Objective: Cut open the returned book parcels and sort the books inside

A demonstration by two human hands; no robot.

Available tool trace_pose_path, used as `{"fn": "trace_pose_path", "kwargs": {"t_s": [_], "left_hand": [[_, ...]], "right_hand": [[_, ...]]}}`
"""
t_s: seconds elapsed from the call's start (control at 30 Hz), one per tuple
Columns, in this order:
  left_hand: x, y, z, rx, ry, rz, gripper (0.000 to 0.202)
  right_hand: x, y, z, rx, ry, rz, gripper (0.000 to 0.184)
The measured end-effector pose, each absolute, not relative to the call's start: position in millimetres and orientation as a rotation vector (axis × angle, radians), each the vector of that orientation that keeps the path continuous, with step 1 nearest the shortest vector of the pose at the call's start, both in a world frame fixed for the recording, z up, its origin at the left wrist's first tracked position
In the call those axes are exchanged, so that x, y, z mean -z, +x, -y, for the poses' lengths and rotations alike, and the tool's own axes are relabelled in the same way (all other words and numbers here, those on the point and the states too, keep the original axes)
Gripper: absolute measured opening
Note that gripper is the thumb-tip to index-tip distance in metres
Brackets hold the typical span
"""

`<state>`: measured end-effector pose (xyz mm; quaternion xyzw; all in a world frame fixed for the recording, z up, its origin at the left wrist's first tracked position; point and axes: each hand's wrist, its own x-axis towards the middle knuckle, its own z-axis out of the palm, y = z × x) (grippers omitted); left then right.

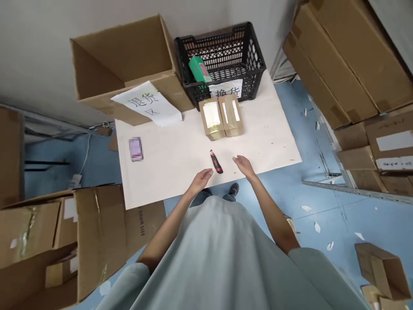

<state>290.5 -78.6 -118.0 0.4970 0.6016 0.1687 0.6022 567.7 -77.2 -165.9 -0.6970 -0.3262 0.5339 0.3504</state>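
Near the front edge of the white table, my left hand (pixel 201 180) is held with its fingers stretched out and nothing in it. My right hand (pixel 244 166) is empty too, its fingers extended. Between them lies a red and black utility knife (pixel 216 162), blade end pointing away from me; neither hand touches it. Beyond the knife two small taped cardboard boxes stand side by side, a left box (pixel 212 118) and a right box (pixel 231 115), both with white labels on top.
A black plastic crate (pixel 254 60) holding a green box (pixel 199 69) stands at the back. Left of it is a large open carton (pixel 125 51) with a paper sign (pixel 149 103). A blurred purple item (pixel 136 149) lies at left. Cartons (pixel 351 56) are stacked at right.
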Motion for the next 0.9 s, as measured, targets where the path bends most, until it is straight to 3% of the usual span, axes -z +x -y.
{"fn": "trace_pose_path", "kwargs": {"t_s": [0.23,0.47,0.67,0.9], "left_hand": [[127.8,211.5,75.4,-0.473,0.984,-1.431,0.090],[121.6,122.0,51.4,-0.452,1.011,-1.373,0.087],[121.0,56.2,35.0,-0.476,1.000,-1.358,0.076],[128.1,6.5,22.0,-0.558,0.968,-1.324,0.062]], "right_hand": [[138.3,481.8,-71.0,-0.786,-1.988,1.511,0.076],[123.4,439.8,-132.1,-0.557,-2.542,1.377,0.093],[121.1,424.3,-137.6,-0.633,-2.652,1.005,0.094],[120.7,375.4,-99.8,-0.598,-2.358,1.496,0.084]]}}
